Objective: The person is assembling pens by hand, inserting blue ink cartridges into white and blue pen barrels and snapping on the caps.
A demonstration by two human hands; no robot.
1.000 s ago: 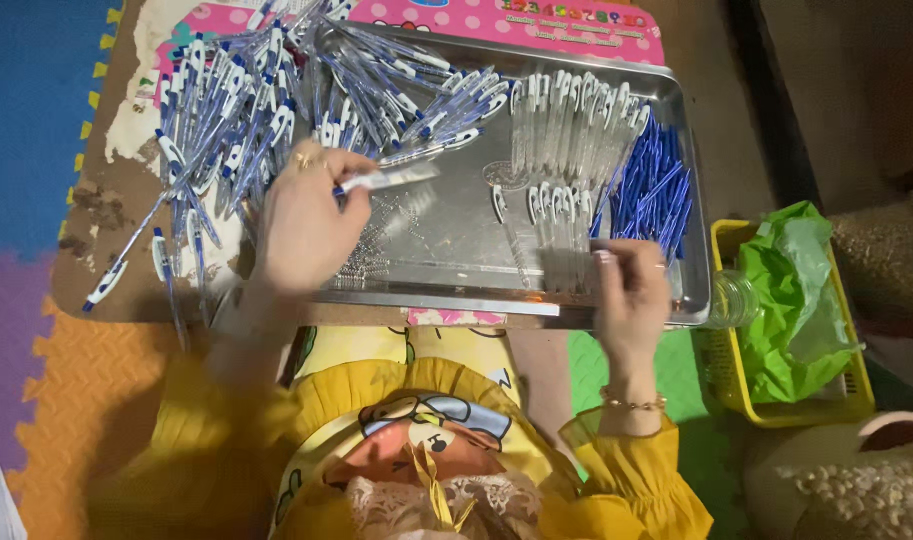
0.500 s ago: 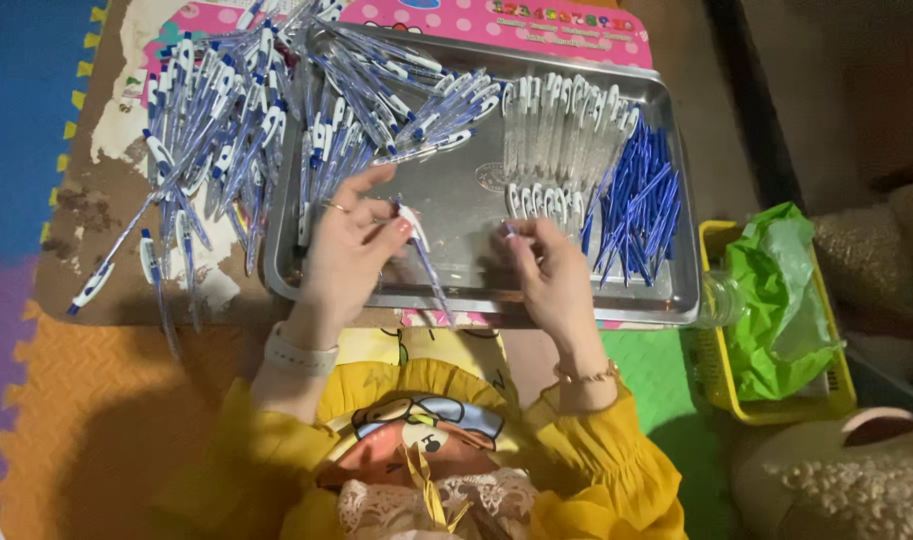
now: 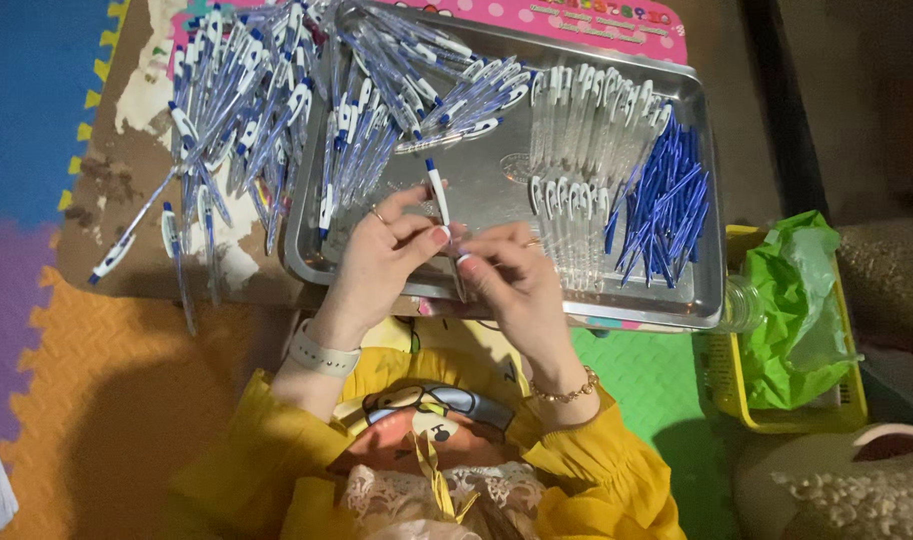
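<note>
- Heap of assembled pens lies at left, spilling off the metal tray.
- Left hand pinches a blue-tipped pen upright over the tray.
- Right hand grips the pen's lower end.
- Blue refills lie at right.

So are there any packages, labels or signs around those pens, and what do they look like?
Pink printed board: a flat strip behind the metal tray, pink with white dots and small coloured print.
Green plastic bag: crumpled, in a yellow basket to the tray's right.
No screens in view.
</note>
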